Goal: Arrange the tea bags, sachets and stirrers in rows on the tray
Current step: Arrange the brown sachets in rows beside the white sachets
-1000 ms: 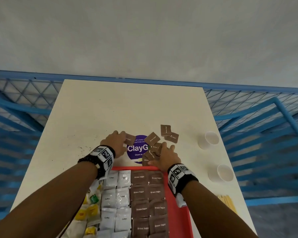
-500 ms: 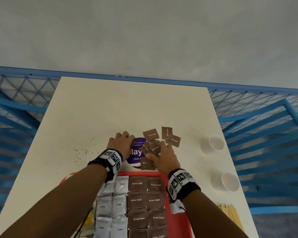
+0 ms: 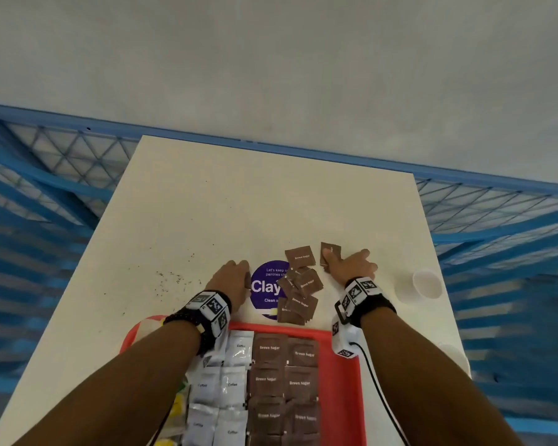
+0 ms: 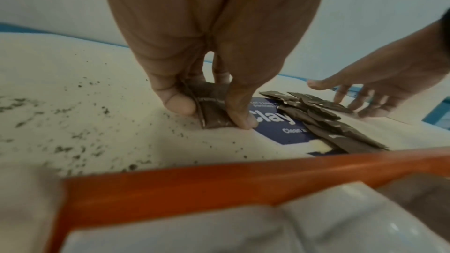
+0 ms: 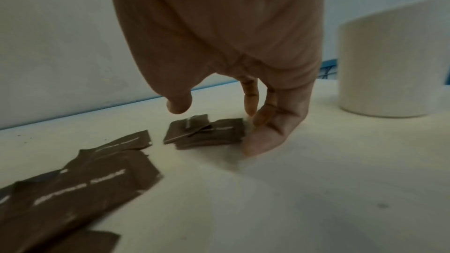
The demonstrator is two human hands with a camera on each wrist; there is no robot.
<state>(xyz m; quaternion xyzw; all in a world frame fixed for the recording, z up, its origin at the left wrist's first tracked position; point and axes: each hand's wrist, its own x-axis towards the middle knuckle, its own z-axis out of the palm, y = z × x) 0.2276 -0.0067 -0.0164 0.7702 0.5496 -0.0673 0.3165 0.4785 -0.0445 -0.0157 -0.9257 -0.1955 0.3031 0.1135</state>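
The brown sachets (image 3: 269, 349) in rows on the red tray (image 3: 342, 381) read "Brown Sugar", as does a loose brown packet (image 3: 301, 257) on the table. The white sachets (image 3: 239, 347) read "Coffee". A round purple sticker (image 3: 268, 284) shows "Clay", "Let's keep", "pantries" and "Clean".

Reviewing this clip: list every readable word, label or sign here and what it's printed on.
"Brown Sugar": brown sachets on the red tray.
"Coffee": white sachets, faint.
"Clay", cut off: round purple sticker on the table; "Let's keep o…", "pantries cle…", "Clean a…" are partly hidden.
Wristband markers: patterns, no words.
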